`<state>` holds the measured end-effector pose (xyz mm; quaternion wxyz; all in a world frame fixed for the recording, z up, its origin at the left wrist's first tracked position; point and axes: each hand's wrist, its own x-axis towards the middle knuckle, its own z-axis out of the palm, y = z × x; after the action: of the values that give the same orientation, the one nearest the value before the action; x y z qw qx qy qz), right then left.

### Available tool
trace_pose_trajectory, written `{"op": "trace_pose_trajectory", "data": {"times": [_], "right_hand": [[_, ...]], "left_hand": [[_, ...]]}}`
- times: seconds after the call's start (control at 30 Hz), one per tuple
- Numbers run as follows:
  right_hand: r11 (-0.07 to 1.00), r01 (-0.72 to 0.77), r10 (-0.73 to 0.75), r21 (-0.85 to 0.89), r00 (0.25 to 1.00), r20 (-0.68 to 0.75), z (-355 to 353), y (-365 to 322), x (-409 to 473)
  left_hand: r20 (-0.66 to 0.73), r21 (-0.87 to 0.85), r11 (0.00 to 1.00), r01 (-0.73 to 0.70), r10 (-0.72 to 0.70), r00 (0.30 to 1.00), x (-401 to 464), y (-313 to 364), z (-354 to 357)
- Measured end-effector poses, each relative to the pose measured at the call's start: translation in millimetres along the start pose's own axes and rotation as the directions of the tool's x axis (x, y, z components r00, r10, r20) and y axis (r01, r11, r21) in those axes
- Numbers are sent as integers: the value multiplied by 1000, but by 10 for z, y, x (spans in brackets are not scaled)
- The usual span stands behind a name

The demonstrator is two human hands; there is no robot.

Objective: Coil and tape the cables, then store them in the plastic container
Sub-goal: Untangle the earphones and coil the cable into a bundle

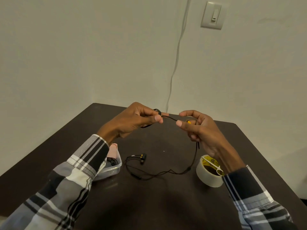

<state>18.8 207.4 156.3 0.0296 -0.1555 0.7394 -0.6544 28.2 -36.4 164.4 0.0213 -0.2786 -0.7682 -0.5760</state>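
Two hands are raised above the dark tabletop (pixel 166 205), and you hold a black earphone cable (pixel 169 118) stretched between them. Your left hand (pixel 132 122) pinches the cable between thumb and fingers, with a few small loops of it wound at the fingertips. Your right hand (pixel 199 128) pinches the cable beside a yellow part, and from there the rest hangs down to the tabletop and trails toward 9 o'clock, ending in the earbuds (pixel 142 157). A clear plastic container (pixel 113 170) sits at 9 o'clock of the earbuds, partly behind your left sleeve, with dark cable inside. A tape roll (pixel 207 178) stands at 3 o'clock, small white scissors (pixel 213 166) lying across its top.
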Motion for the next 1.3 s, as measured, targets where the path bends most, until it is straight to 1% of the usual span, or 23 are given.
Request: {"op": "trace_pose_trajectory", "data": {"times": [0.13, 0.27, 0.37, 0.47, 0.6, 0.73, 0.9, 0.97, 1.03, 1.07, 1.13, 1.23, 1.3], "right_hand": [[997, -35, 32, -75, 999, -36, -36, 28, 8], [998, -8, 1, -66, 995, -102, -102, 32, -1], [997, 47, -53, -64, 994, -94, -118, 32, -13], [996, 64, -69, -63, 995, -75, -119, 46, -14], [994, 67, -73, -87, 995, -67, -164, 94, 10], [989, 94, -106, -113, 988, -111, -216, 116, 55], [979, 135, -161, -156, 973, -165, -199, 87, 116], [964, 163, -204, -209, 960, -193, -195, 80, 169], [919, 183, -265, -348, 943, -203, -187, 88, 240], [891, 186, -286, -415, 938, -193, -175, 93, 274], [860, 188, -295, -475, 942, -161, -118, 90, 324], [871, 188, -265, -453, 958, -112, 47, 113, 367], [890, 202, -247, -409, 967, -61, 177, 147, 364]], "left_hand": [[-51, -41, 999, 30, -32, 998, -19, -63, -64], [-145, -82, 993, 83, -94, 985, -29, -48, -114], [-169, -104, 992, 72, -89, 982, -40, -38, -126], [-201, -139, 986, 91, -118, 972, -58, -25, -139], [-207, -166, 984, 70, -104, 973, -72, -44, -179], [-181, -159, 984, 81, -110, 977, -123, -119, -271], [-97, -231, 966, 118, -144, 985, -191, -159, -322], [0, -265, 954, 142, -148, 989, -214, -126, -305], [134, -282, 946, 161, -127, 983, -244, -91, -273], [196, -295, 943, 157, -101, 975, -249, -83, -256], [290, -366, 922, 130, -20, 957, -249, -57, -201], [371, -497, 865, 71, 138, 918, -215, 25, -91], [386, -572, 820, 33, 234, 892, -184, 91, -35]]}}
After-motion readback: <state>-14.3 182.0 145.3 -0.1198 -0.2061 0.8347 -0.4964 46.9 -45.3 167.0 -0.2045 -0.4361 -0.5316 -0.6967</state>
